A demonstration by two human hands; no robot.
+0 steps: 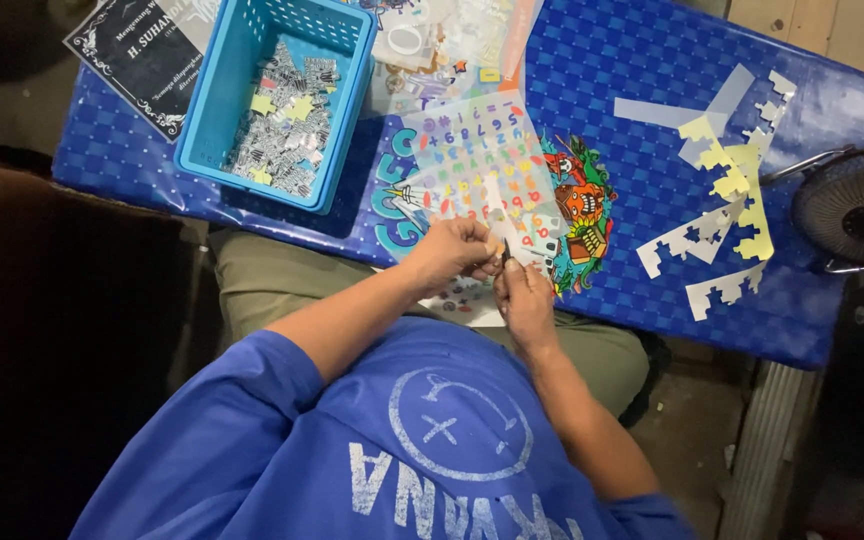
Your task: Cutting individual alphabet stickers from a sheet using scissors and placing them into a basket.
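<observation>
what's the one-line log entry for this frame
left hand: pinching sticker sheet | right hand: on sheet's lower edge | blue basket: at left | table: cut strips at right

The blue checkered tabletop [642, 70] carried a blue basket [277, 95], with a black printed card [142, 55] left of the basket and jagged paper strips [727, 200] far to its right.

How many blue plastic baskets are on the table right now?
1. The blue basket sits at the table's far left end, part-filled with small cut pieces, beside a black printed card. Anything beyond the frame edges cannot be seen.
</observation>
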